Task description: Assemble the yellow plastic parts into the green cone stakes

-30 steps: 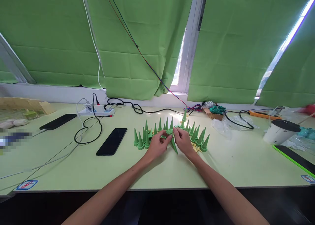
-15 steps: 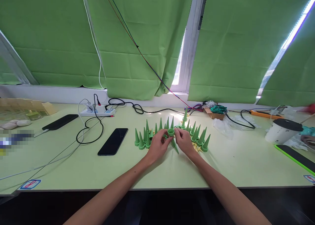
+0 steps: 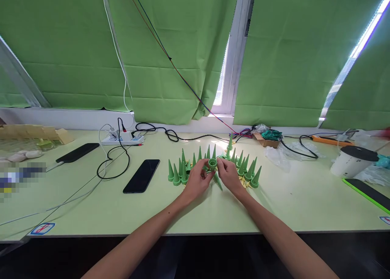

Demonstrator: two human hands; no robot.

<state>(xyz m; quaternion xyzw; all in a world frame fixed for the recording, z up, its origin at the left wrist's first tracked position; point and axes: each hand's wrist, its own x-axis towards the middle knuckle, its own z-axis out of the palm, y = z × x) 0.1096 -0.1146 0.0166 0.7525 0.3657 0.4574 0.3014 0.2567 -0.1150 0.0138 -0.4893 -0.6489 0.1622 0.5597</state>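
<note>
My left hand (image 3: 196, 180) pinches a green plastic cone (image 3: 212, 164), its round hollow base tilted up toward me. Close against the rim on the other side is my right hand (image 3: 229, 174), its fingers pressed together; what they hold, if anything, is too small to make out. A green spike (image 3: 218, 182) points down and right below the hands; whether it lies on the table cannot be told. Several green cones (image 3: 176, 176) stand on their bases to the left, and more cones (image 3: 255, 178) stand to the right. Small yellow pieces (image 3: 245, 183) lie among them.
A black phone (image 3: 141, 176) lies left of the cones, near looping cables and a white power strip (image 3: 123, 138). At the right are a lidded white cup (image 3: 350, 165) and a green-edged dark device (image 3: 370, 195). A small cardboard box (image 3: 266, 140) sits at the back.
The hollow base of the held cone has tipped a little more toward me. Both hands stay nearly in place; the whole view has shifted slightly.
</note>
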